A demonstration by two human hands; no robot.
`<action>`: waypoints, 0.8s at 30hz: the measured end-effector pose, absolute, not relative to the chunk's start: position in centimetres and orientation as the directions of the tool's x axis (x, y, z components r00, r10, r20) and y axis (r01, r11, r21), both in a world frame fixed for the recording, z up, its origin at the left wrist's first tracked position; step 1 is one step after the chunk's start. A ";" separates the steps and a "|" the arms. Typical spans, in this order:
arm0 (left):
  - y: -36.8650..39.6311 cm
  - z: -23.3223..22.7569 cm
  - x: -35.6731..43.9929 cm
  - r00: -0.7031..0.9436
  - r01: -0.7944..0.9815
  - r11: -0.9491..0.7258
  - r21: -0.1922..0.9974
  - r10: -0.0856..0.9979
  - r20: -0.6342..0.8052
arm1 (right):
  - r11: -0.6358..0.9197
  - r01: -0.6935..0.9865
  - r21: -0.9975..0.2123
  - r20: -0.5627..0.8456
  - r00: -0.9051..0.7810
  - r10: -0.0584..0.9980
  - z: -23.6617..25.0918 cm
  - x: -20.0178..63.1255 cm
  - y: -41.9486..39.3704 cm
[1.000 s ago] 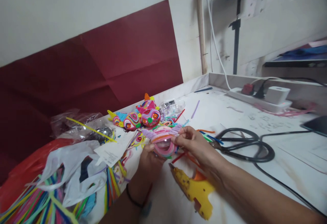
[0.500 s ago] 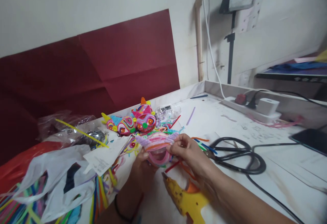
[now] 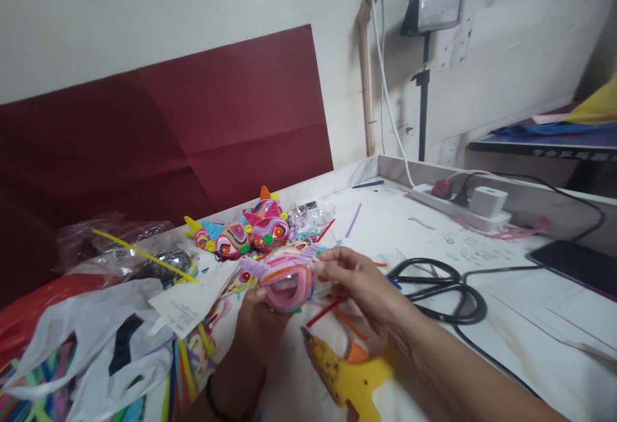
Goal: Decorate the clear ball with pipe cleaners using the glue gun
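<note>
Both hands are closed on a pink pipe-cleaner ring (image 3: 288, 281), held just above the bench (image 3: 506, 319) near the middle of the view. The left hand (image 3: 258, 322) cups it from underneath at about 7 o'clock, thumb pressed to the ring's lower edge. The right hand (image 3: 364, 287) comes in from 3 o'clock, fingertips pinched on the ring's right side where a lilac fuzzy strip runs across the top.

Directly below the hands, toward 6 o'clock, a yellow glue gun (image 3: 349, 377) lies on the bench, its nozzle pointing up toward the ring. A red pipe cleaner (image 3: 328, 311) lies loose between gun and ring. At 12 o'clock from the ring sits a cluster of finished coiled ornaments (image 3: 245, 232) in pink, orange and green, with a few clear plastic domes (image 3: 313, 211) just right of them. Black scissors (image 3: 441, 287) rest at 3 o'clock, beside a black cable. Far off at 2 o'clock a white power strip (image 3: 463, 210) lies against the bench's raised edge. At 8 o'clock, white plastic bags (image 3: 101, 332) cover a heap of coloured pipe cleaners.
</note>
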State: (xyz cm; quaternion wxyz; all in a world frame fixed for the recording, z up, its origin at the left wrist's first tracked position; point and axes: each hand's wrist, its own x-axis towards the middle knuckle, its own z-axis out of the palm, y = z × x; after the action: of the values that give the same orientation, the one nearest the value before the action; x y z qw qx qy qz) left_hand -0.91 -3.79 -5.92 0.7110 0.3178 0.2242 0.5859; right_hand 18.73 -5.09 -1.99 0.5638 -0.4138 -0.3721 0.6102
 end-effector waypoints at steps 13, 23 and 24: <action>-2.7 -4.6 -1.3 -0.108 -0.814 -0.047 0.579 0.992 -0.072 | 0.350 0.712 -0.608 0.348 -0.158 0.924 2.3 22.6 2.4; -2.3 -5.4 -1.8 -0.130 -0.800 -0.040 0.599 0.986 -0.107 | 0.518 0.852 -0.076 0.026 -0.518 0.855 -2.5 21.4 10.2; -2.3 -5.5 -1.8 -0.124 -0.799 -0.033 0.600 0.986 -0.110 | 0.536 0.843 -0.039 0.011 -0.536 0.844 -2.8 21.3 10.3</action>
State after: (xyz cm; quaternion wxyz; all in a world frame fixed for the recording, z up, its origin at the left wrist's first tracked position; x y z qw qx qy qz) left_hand -1.81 -2.28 -5.49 0.6394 0.1712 0.2733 0.6980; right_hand 21.33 10.28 -2.81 0.0141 -0.4814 -0.8762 0.0146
